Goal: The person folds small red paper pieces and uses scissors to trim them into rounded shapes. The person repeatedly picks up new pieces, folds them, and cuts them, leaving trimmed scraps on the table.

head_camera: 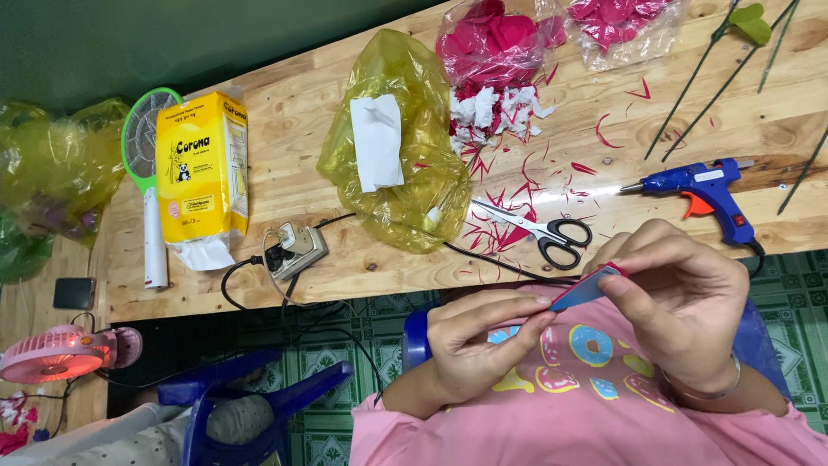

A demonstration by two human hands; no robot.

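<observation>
The red strip (586, 289), a small piece of red material with a paler back, sits pinched between the 2 hands just above the person's lap, in front of a pink shirt printed with doughnuts. In the head view, the only view here, the left hand (474, 341) closes its thumb and fingertips on the strip's lower end, and the right hand (686, 298) is curled over its upper end, fingers folded down onto it. Both hands are clamped on the same piece and nearly touch each other.

As I judge it, the strip is small and held only at its ends, so a hard pull from either hand could tear or crease it, or let it slip down to the tiled floor. The blue glue gun (703, 194) lies on the table (293, 129) just beyond the right hand with its nozzle pointing along the boards; if it is hot, a careless reach could brush the tip. The scissors (552, 233) lie just beside the hands, and the black cable near the table edge could snag a wrist.

Containers: 1 yellow plastic bag (401, 164) lies slumped on the table with white paper against it; what fills it I cannot tell. 2 clear bags (496, 43) at the far edge hold deep pink petal-like pieces, with white scraps spilled beside 1 of them. The yellow pack (203, 168) has white tissue showing at its torn end.
</observation>
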